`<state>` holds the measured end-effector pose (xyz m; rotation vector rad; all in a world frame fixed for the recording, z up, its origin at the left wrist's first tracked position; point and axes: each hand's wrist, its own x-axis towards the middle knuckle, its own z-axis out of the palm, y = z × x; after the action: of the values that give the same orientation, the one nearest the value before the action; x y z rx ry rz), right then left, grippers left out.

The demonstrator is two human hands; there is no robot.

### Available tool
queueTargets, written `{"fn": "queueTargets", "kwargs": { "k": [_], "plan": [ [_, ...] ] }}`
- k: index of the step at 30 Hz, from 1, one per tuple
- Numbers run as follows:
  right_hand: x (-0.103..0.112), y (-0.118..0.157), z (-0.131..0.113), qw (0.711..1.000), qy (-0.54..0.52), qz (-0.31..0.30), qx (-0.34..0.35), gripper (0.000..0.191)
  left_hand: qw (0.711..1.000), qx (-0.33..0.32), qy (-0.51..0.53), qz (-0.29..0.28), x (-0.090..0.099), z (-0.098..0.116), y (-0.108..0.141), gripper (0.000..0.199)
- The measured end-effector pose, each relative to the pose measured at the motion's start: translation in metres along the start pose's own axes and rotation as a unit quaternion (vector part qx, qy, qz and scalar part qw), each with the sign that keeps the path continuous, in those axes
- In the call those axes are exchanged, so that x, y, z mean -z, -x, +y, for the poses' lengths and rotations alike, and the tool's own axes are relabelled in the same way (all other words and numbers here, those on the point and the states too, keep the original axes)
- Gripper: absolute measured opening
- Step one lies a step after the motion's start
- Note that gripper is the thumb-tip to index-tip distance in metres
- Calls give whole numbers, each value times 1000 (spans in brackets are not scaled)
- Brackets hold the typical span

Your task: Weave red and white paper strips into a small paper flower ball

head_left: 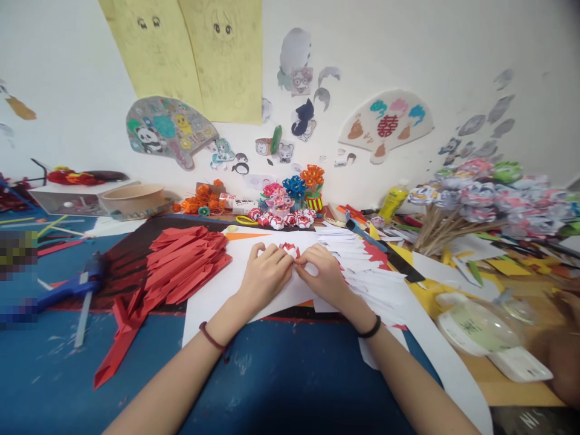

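Between my two hands is a small red and white folded-paper flower (289, 248), partly covered by the fingers. My left hand (268, 273) is closed on its left side, fingers curled over the paper. From the right, my right hand (324, 272) pinches the flower's edge between thumb and forefinger. Both hands are above white paper sheets (212, 308). A pile of folded red paper strips (188, 263) is left of my left hand. White folded paper strips (371, 284) lie fanned out beside my right hand, with red ones under them.
Finished red and white paper balls (276, 221) and paper flowers (294, 187) stand at the back by the wall. A blue glue gun (75, 284) lies at left, a clear plastic bottle (480, 329) at right. Paper flowers on sticks (489, 193) lean at back right.
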<state>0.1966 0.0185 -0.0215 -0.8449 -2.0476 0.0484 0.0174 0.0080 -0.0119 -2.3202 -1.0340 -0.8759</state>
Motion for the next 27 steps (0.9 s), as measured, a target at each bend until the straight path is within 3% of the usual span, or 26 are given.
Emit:
{"fn": "queueTargets", "kwargs": {
  "k": [9, 19, 27],
  "plan": [
    [2, 4, 8, 998, 46, -24, 45, 19, 995, -80, 3, -53, 3, -3, -2, 17],
    [1, 6, 10, 992, 96, -47, 71, 23, 990, -83, 54, -96, 7, -7, -3, 17],
    [4, 4, 9, 996, 67, -29, 55, 20, 992, -72, 40, -101, 7, -6, -4, 20]
  ]
}}
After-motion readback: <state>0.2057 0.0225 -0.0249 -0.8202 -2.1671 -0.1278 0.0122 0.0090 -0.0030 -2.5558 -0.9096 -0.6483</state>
